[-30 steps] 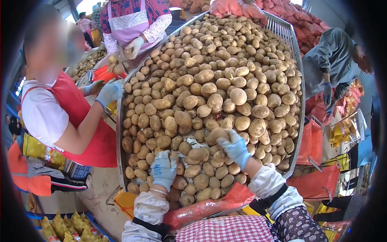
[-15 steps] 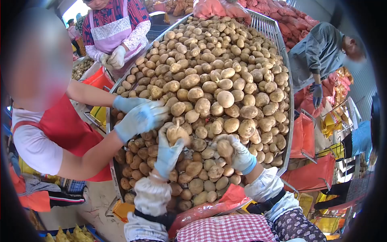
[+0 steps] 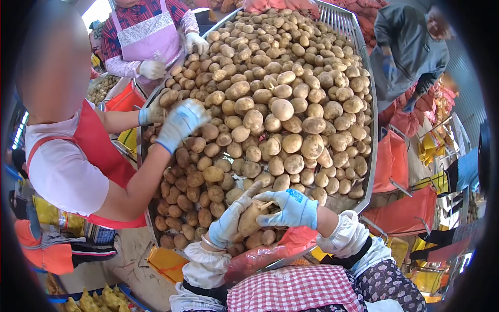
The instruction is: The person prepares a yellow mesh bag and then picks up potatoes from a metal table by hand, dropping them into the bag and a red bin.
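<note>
Near the front edge of the sorting table (image 3: 370, 171), my gloved left hand (image 3: 230, 221) is closed around a large potato (image 3: 251, 219) with pale sprouts at its upper end. My gloved right hand (image 3: 291, 209) touches the sprouted end from the right, its fingers bent and pressed together. A blue patch marks the back of that glove. Beyond both hands lies a big heap of loose potatoes (image 3: 280, 110). Red plastic (image 3: 275, 250) hangs over the table edge below my hands.
At the left, a co-worker in a red apron (image 3: 106, 151) reaches over the heap with gloved hands. Another in a pink apron (image 3: 148, 44) stands at the far left corner. A person in grey (image 3: 410, 47) is beyond the right edge, near red bags (image 3: 392, 161).
My hands have drawn closer together and nearer to me, meeting at one potato. My right hand no longer holds its earlier potato. The co-workers' hands have moved, and the view has shifted.
</note>
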The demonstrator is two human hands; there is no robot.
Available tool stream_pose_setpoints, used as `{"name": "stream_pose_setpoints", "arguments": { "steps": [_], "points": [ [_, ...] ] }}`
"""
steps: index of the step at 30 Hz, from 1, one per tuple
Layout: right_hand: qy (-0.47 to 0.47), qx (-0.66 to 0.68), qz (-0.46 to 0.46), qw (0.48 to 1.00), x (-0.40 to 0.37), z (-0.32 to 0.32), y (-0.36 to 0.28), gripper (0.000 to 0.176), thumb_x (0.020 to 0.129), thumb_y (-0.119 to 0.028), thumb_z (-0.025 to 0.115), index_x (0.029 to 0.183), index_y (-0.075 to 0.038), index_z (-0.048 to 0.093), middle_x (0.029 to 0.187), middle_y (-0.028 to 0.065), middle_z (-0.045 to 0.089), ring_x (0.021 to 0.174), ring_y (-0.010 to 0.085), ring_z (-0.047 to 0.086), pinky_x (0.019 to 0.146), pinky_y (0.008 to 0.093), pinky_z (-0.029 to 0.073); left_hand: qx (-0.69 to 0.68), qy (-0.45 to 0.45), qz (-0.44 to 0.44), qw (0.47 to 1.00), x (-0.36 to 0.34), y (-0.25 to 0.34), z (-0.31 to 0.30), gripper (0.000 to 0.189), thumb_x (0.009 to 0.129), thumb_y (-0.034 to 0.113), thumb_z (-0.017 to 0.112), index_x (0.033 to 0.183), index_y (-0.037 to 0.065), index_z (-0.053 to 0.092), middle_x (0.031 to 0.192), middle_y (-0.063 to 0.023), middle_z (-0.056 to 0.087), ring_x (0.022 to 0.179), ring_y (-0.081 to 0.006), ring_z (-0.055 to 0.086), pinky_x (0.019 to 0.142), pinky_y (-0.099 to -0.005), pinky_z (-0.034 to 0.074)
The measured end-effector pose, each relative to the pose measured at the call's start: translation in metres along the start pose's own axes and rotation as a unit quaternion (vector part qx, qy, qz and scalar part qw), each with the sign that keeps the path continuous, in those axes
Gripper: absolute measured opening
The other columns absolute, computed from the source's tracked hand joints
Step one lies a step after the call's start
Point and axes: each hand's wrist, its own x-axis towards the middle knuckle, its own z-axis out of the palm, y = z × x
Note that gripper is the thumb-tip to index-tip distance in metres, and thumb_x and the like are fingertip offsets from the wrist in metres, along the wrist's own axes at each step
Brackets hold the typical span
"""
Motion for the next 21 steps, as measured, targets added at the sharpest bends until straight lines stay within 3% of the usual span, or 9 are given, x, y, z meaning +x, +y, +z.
{"name": "stream_pose_setpoints", "arguments": {
  "steps": [4,6,8,10,12,14,18,20,21],
  "points": [
    [0.089,-0.177,0.008,0.980,-0.023,0.008,-0.011,0.061,0.078,-0.052,0.067,0.117,-0.006,0.059,0.102,0.0166,0.066,0.092,0.0314,0.065,0.078,0.0370,0.052,0.211,0.186,0.054,0.958,-0.004,-0.021,0.012,0.046,0.101,0.025,0.036,0.138,-0.004,0.037,0.137,-0.0144,0.046,0.124,-0.0212,0.046,0.103,-0.0309,0.037],
    [0.087,-0.181,0.012,0.980,-0.030,0.013,-0.008,0.058,0.078,-0.053,0.065,0.112,-0.005,0.060,0.097,0.0154,0.066,0.088,0.0324,0.065,0.074,0.0387,0.052,0.227,0.179,0.045,0.956,-0.001,-0.034,0.007,0.043,0.102,0.026,0.036,0.130,-0.005,0.048,0.129,-0.0158,0.054,0.120,-0.0219,0.051,0.099,-0.0308,0.040],
    [0.022,-0.270,0.038,0.962,-0.035,0.015,-0.007,0.053,0.079,-0.053,0.064,0.103,-0.006,0.061,0.091,0.0147,0.066,0.084,0.0326,0.065,0.071,0.0399,0.051,0.513,0.196,0.098,0.830,0.001,-0.043,0.015,0.046,0.104,0.028,0.028,0.129,-0.006,0.047,0.125,-0.0139,0.056,0.114,-0.0187,0.053,0.101,-0.0299,0.040],
    [0.034,-0.276,0.036,0.960,-0.045,0.015,-0.001,0.046,0.080,-0.051,0.062,0.093,-0.007,0.062,0.081,0.0132,0.064,0.076,0.0331,0.064,0.066,0.0411,0.050,0.478,0.168,0.087,0.858,0.004,-0.052,0.013,0.048,0.104,0.029,0.028,0.126,-0.007,0.051,0.122,-0.0132,0.057,0.109,-0.0175,0.055,0.099,-0.0282,0.041],
    [0.107,-0.280,0.001,0.954,-0.060,0.015,0.009,0.040,0.081,-0.048,0.061,0.085,-0.008,0.062,0.074,0.0124,0.062,0.071,0.0332,0.062,0.062,0.0420,0.049,0.453,0.110,0.018,0.885,0.011,-0.053,0.023,0.042,0.103,0.025,0.030,0.124,-0.003,0.053,0.119,-0.0195,0.061,0.108,-0.0271,0.059,0.093,-0.0330,0.045],
    [0.153,-0.267,0.000,0.952,-0.076,0.018,0.024,0.032,0.083,-0.041,0.060,0.080,-0.008,0.061,0.070,0.0117,0.061,0.068,0.0329,0.062,0.060,0.0418,0.049,0.450,0.088,0.066,0.886,0.019,-0.065,0.036,0.041,0.103,0.023,0.029,0.121,-0.003,0.055,0.113,-0.0202,0.063,0.102,-0.0294,0.061,0.089,-0.0346,0.047],
    [0.204,-0.216,0.012,0.955,-0.111,0.014,0.035,0.027,0.088,-0.030,0.055,0.078,-0.006,0.061,0.067,0.0135,0.059,0.065,0.0334,0.061,0.058,0.0398,0.048,0.438,0.002,0.037,0.898,0.037,-0.076,0.057,0.041,0.103,0.021,0.028,0.127,-0.003,0.050,0.118,-0.0170,0.061,0.108,-0.0231,0.059,0.093,-0.0314,0.045],
    [0.295,0.047,-0.010,0.954,-0.125,0.022,0.047,0.026,0.089,-0.026,0.052,0.081,-0.004,0.063,0.069,0.0155,0.061,0.063,0.0336,0.060,0.057,0.0385,0.048,0.253,-0.080,-0.007,0.964,0.043,-0.076,0.075,0.041,0.103,0.020,0.030,0.131,-0.005,0.046,0.123,-0.0126,0.058,0.112,-0.0173,0.054,0.097,-0.0287,0.041],
    [0.308,-0.002,-0.045,0.950,-0.133,0.019,0.049,0.027,0.092,-0.022,0.048,0.083,-0.001,0.063,0.072,0.0151,0.063,0.062,0.0278,0.061,0.060,0.0358,0.048,0.223,-0.079,-0.017,0.972,0.044,-0.075,0.088,0.041,0.102,0.019,0.032,0.132,-0.006,0.045,0.124,-0.0104,0.055,0.113,-0.0143,0.051,0.098,-0.0274,0.039]
  ]
}}
